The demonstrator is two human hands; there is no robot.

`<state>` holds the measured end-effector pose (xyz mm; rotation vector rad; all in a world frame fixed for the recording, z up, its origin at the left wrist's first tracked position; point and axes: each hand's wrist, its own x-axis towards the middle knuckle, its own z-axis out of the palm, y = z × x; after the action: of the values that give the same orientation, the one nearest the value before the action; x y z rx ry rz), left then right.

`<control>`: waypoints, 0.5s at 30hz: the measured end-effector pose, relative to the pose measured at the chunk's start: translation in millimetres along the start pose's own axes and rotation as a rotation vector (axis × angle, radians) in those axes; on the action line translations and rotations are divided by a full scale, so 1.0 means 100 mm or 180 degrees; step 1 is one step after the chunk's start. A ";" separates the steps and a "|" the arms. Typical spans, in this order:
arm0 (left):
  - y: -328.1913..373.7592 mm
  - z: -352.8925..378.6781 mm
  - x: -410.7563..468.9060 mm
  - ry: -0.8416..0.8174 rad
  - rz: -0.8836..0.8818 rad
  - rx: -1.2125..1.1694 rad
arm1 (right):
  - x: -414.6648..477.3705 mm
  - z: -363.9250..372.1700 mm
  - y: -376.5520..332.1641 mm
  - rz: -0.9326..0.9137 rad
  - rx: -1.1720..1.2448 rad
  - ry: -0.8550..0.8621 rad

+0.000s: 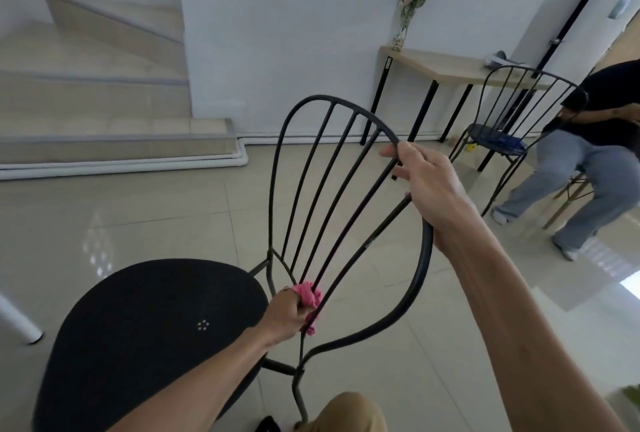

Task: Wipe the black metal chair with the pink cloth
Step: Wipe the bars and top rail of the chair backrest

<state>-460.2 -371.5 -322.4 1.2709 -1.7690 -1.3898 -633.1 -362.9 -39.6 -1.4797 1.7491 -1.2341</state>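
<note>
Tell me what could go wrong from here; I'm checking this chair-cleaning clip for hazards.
1. The left hand presses the pink cloth in among the closely spaced bars at the base of the chair back; the cloth or a finger could get pinched or snag there.
2. The chair looks tipped, steadied only by the right hand on the backrest rim; if that grip slips, it may swing or fall onto the tiled floor.

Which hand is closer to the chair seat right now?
Left. The left hand grips the pink cloth at the base of the back rods, right beside the seat; the right hand holds the backrest's upper frame, well above it.
</note>
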 end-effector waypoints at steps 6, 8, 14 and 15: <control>-0.13 -0.03 0.06 -0.0256 0.0027 0.0640 | 0.02 0.03 0.01 0.0105 0.0098 0.0063; -0.10 -0.02 0.06 -0.0275 0.0000 0.0611 | 0.02 0.03 -0.01 0.0126 0.0103 0.0090; 0.14 -0.01 0.01 -0.0262 -0.0360 -0.0102 | -0.06 -0.01 -0.06 -0.0077 -0.0144 0.0145; 0.22 -0.04 0.01 -0.0277 -0.0297 -0.0134 | -0.07 -0.01 -0.07 -0.0108 -0.0199 0.0148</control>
<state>-464.8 -373.5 -300.5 1.3033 -1.7474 -1.5479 -629.1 -355.4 -34.4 -1.5332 1.8151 -1.2505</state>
